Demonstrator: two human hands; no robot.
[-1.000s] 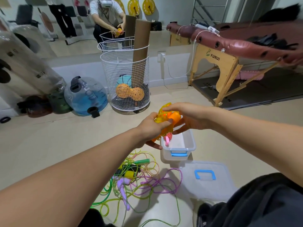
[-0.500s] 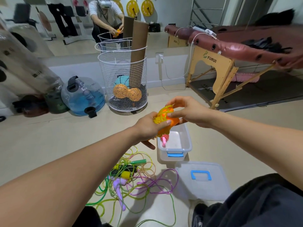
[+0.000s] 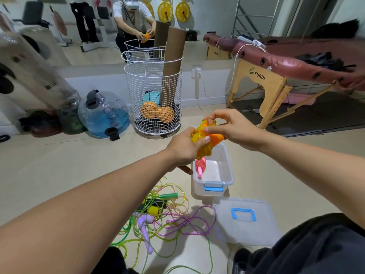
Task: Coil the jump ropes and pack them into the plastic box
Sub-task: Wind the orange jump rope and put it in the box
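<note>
The left hand (image 3: 184, 148) grips the orange jump rope (image 3: 203, 139), a bunched coil, tight in its fist so the loops cannot spring loose. The right hand (image 3: 230, 128) pinches the top of that coil with thumb and fingertips, and looks to be tucking the last bit in so the bundle holds its shape. Both hands hang just above the plastic box (image 3: 227, 175), so the coil has only a short way to drop.

The box sits open on the floor, and a pink jump rope (image 3: 200, 167) already lies coiled inside, against its left wall. That one looks packed, and there is room beside it for the orange one.

The lid (image 3: 256, 230) lies flat on the floor just on the near side of the box, out of the way until the packing is over.

To the near left of the box, the loose ropes (image 3: 167, 214) lie in a tangle of green, yellow and purple. They are close enough to reach, and I think they come next.
</note>
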